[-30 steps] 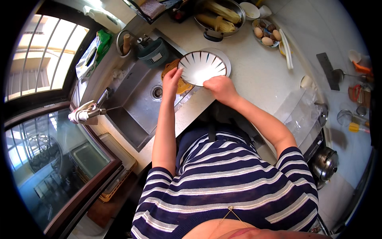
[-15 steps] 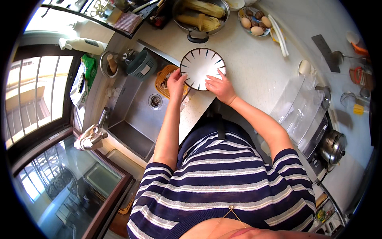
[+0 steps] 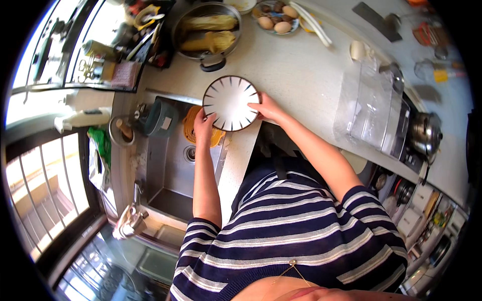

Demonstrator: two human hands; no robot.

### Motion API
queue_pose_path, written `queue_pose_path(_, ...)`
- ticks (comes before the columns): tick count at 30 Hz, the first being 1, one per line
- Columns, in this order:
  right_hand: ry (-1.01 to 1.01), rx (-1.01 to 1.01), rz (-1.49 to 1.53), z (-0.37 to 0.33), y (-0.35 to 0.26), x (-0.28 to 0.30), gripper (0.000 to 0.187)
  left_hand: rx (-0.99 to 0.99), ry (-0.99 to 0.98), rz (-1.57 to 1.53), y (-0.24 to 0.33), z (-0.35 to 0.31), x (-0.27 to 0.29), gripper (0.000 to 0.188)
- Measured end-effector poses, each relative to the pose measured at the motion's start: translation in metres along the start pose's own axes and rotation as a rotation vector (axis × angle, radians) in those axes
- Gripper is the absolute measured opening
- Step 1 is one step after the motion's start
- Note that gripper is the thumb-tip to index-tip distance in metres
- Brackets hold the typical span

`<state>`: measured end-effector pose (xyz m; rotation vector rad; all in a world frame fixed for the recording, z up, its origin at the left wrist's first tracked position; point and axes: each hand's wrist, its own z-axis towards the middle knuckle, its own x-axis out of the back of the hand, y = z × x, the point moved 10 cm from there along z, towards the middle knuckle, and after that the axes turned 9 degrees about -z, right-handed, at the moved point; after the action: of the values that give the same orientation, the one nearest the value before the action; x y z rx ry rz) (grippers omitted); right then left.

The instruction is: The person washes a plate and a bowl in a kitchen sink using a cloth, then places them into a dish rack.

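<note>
Between my two hands is a round white plate (image 3: 231, 103) with dark radiating dashes and a dark rim; its inside faces up with nothing on it. My left hand (image 3: 204, 124) is closed on the plate's lower left edge, thumb over the rim. On the right side my right hand (image 3: 266, 108) grips the edge, its thumb on the inner face and its other fingers underneath, out of sight. The plate is above the strip where sink and counter meet. Partly behind the plate and my left hand, an orange plastic basket (image 3: 189, 131) stands in the steel sink (image 3: 173, 168).
Beyond the plate, a steel pot (image 3: 175, 40) holds corn-like pieces in husks. A dish (image 3: 257, 27) of eggs and brown round items sits farther right, beside a white stalk (image 3: 314, 25). A teal basket (image 3: 158, 119) is at the sink's far left. Clear plastic covers (image 3: 369, 108) lie right.
My right hand has gone from lying with spread fingers on the plate's inner face to gripping its right edge. The view has turned, so the surroundings appear shifted.
</note>
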<state>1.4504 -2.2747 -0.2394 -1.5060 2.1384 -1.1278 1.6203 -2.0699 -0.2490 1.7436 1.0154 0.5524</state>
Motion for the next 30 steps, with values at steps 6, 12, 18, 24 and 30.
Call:
queue_pose_path(6,0.224,0.183,-0.146,0.002,-0.021,0.001,0.067,0.099,-0.139,-0.054,0.030,0.002,-0.005,0.037)
queue_pose_path(12,0.343,0.872,-0.249,-0.124,-0.160,-0.045,0.071,-0.391,0.017,-0.199,0.119,-0.049,0.068,0.048)
queue_pose_path(18,0.414,1.295,-0.298,-0.197,-0.186,-0.075,0.079,-0.494,0.008,-0.035,0.187,-0.104,0.086,0.046)
queue_pose_path(24,0.329,1.163,-0.281,-0.178,-0.131,-0.100,0.075,-0.414,0.036,-0.045,0.127,-0.116,0.114,0.044)
queue_pose_path(30,0.295,1.034,-0.177,-0.179,-0.105,-0.054,0.079,-0.360,-0.024,0.110,0.131,-0.127,0.060,0.049)
